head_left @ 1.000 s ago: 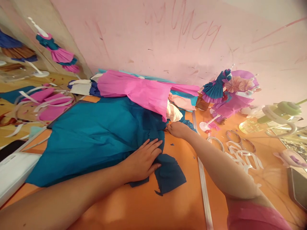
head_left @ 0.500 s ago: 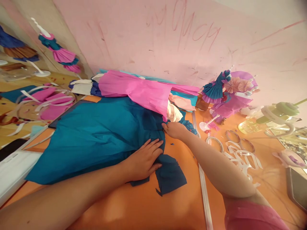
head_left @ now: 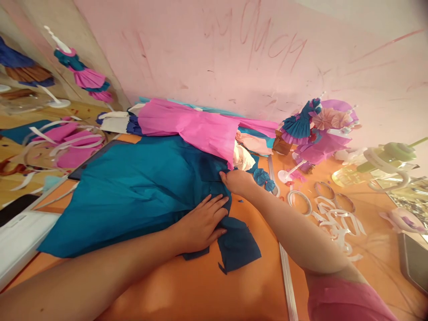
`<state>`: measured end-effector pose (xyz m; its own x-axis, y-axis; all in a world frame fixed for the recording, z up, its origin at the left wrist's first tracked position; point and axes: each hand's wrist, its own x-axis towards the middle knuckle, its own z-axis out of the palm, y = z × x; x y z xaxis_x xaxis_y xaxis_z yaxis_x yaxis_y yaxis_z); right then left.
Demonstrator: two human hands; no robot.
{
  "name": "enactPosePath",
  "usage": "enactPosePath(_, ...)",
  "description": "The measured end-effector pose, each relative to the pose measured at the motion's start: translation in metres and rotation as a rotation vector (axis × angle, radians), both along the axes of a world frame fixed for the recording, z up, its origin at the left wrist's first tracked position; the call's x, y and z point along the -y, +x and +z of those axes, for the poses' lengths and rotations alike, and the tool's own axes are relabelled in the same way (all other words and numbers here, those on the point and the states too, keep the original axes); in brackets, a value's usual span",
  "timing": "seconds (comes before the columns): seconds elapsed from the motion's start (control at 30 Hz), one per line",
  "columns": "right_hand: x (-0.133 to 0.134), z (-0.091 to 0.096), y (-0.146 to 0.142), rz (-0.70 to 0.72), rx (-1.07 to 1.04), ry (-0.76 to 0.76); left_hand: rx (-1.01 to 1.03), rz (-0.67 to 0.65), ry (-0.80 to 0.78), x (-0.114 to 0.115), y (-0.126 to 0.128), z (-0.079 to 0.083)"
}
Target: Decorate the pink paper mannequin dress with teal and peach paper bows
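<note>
A large teal-blue crepe paper sheet (head_left: 140, 191) lies spread on the orange table (head_left: 200, 290). My left hand (head_left: 200, 220) rests flat on its right edge, fingers stretched out, pressing it down. Just beyond it, my right hand (head_left: 236, 182) is closed in a pinch at the sheet's edge; what its fingers hold is hidden. A partly cut flap of the same blue paper (head_left: 239, 243) hangs off below my left hand. Pink crepe paper (head_left: 197, 127) overlaps the blue sheet's far side.
A metal ruler (head_left: 286, 276) runs along the table under my right arm. White tape rings (head_left: 334, 214), a small blue rosette (head_left: 263, 177), paper-dress dolls (head_left: 314, 125) and a drinking bottle (head_left: 388, 162) crowd the right. A white box (head_left: 16, 240) sits at left.
My right hand has slid leftward along the blue sheet's edge, uncovering the small blue rosette. My left hand has stayed in place.
</note>
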<state>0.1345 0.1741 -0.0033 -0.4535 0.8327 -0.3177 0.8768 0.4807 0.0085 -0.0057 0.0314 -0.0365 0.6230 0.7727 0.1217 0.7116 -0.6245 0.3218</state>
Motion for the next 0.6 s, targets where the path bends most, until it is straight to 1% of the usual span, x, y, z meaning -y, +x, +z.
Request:
enactPosePath(0.17,0.0,-0.003,0.0,-0.017,-0.025,0.015,-0.013,-0.011,0.006,0.001,-0.001,0.0)
enactPosePath(0.27,0.004,0.002,0.015,-0.031,-0.056,-0.004,-0.006,-0.022,0.04,0.001,-0.002,-0.001)
enactPosePath(0.33,0.013,0.008,0.031,-0.052,-0.093,-0.024,-0.005,-0.036,0.07,0.001,-0.003,-0.001)
enactPosePath(0.4,0.031,0.015,0.048,-0.1,-0.141,-0.025,-0.009,-0.039,0.121,0.001,-0.003,0.001)
enactPosePath(0.47,0.056,0.018,0.062,-0.166,-0.22,0.003,-0.009,-0.047,0.213,0.004,-0.002,0.004)
enactPosePath(0.5,0.071,0.018,0.067,-0.215,-0.332,-0.001,-0.008,-0.053,0.273,0.007,-0.002,0.005)
enactPosePath(0.53,0.086,0.017,0.072,-0.231,-0.414,-0.036,-0.004,-0.063,0.341,0.011,-0.001,0.006)
enactPosePath(0.6,0.114,0.013,0.081,-0.197,-0.519,-0.124,0.024,-0.107,0.474,0.02,0.0,0.011)
